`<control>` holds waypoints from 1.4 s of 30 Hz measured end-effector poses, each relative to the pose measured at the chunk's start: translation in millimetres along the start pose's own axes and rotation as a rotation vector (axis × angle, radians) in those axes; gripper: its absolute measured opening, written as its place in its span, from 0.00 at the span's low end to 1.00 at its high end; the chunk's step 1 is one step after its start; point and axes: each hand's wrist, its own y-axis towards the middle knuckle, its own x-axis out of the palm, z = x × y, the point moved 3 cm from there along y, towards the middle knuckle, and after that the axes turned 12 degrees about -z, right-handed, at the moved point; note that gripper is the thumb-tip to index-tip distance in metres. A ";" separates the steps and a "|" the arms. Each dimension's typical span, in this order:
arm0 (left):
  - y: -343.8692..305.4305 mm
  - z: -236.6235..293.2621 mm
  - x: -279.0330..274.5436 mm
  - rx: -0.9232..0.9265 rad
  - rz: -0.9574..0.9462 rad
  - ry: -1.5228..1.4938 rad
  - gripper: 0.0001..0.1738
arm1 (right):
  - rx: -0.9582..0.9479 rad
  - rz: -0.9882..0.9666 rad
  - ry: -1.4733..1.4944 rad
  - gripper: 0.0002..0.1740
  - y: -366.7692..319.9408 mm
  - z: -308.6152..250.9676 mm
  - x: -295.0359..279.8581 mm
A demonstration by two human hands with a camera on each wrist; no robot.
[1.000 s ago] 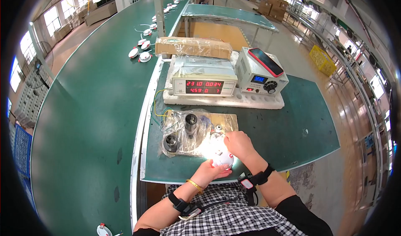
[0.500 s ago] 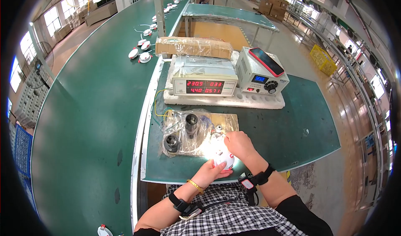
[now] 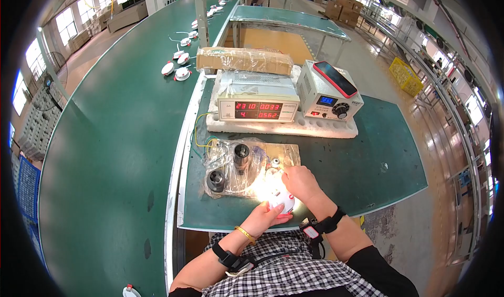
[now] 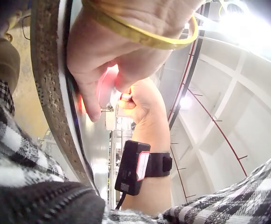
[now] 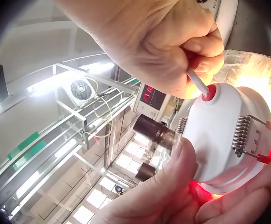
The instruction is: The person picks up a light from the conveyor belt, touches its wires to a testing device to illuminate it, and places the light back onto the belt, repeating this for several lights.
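Note:
A round white lamp (image 3: 282,200) with spring clips glows brightly toward the wrapped board (image 3: 252,163). My left hand (image 3: 264,216) grips its rim and back; in the right wrist view the thumb lies on the white housing (image 5: 215,140). Fingers of my right hand (image 3: 301,183) are curled round the lamp's white cable (image 5: 198,82), close to its red grommet (image 5: 210,93). In the left wrist view my left hand (image 4: 121,51) holds the lit lamp, and my right hand (image 4: 142,102) is beyond it. The cable's far end is hidden.
Black sockets (image 3: 241,152) stand on the board. Behind are a meter (image 3: 257,110) with red digits and a grey device (image 3: 331,100) with a phone (image 3: 334,78) on top, both on white foam (image 3: 231,126). More lamps (image 3: 182,74) lie on the green bench (image 3: 115,155) to the left.
The meter's red digits have changed. Both hands stay nearly in place on the lamp and cable, and the lamp is turned slightly from a second ago.

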 end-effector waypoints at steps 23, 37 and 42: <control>-4.3 10.0 6.2 -0.006 -0.057 0.044 0.24 | 0.002 -0.012 0.046 0.14 1.4 1.8 2.2; -4.0 8.6 5.4 0.008 -0.053 0.003 0.23 | 0.006 -0.016 0.075 0.14 -0.7 0.9 1.7; -21.6 24.4 11.0 0.074 -0.165 -0.165 0.31 | -0.148 0.104 0.285 0.14 -25.0 -25.7 -26.5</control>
